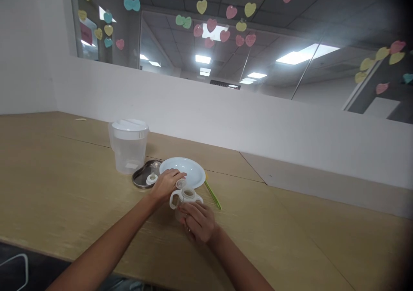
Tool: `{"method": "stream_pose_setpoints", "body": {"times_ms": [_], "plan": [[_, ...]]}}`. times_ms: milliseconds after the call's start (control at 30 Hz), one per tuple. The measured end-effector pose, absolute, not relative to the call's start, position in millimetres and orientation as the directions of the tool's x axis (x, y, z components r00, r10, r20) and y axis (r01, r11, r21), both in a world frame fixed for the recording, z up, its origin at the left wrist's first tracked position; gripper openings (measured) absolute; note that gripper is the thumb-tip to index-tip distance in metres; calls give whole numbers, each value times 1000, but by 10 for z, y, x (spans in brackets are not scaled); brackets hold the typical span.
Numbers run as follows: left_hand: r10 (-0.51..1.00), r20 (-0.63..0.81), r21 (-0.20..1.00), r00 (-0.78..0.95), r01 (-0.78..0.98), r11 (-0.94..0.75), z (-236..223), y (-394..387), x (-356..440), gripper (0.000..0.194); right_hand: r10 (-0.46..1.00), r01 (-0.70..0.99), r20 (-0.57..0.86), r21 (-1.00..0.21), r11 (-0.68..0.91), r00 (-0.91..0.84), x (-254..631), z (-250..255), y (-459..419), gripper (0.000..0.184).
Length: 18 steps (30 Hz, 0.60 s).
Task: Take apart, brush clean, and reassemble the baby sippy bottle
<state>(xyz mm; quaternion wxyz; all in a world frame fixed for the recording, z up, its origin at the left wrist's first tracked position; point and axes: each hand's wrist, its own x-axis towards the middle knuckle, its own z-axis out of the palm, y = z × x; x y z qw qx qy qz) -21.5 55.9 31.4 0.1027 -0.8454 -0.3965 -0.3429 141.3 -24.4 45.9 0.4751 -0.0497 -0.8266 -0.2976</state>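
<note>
While our right hand (199,222) closes its fingers round the body of a two-handled baby bottle (188,193), open-mouthed above the wooden table (80,187), our left hand (167,184) is bent beside the bottle's mouth. We find its fingertips at a small round white piece (181,183); whether they pinch it, we cannot tell. Just beyond, we note a white bowl (190,172), a kidney-shaped metal tray (140,179) bearing a white collar ring (151,179), a lidded pitcher (129,151) and a green-handled utensil (213,195).
</note>
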Motion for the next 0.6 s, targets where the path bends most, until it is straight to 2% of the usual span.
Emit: {"method": "stream_pose_setpoints", "body": {"times_ms": [367, 600], "plan": [[642, 622, 37, 448, 802, -596, 320, 534, -224, 29, -166, 414, 872, 376, 829, -460, 1414, 434, -233, 23], [551, 701, -12, 453, 780, -626, 311, 549, -211, 27, -129, 432, 848, 386, 815, -514, 1417, 403, -241, 23]]}}
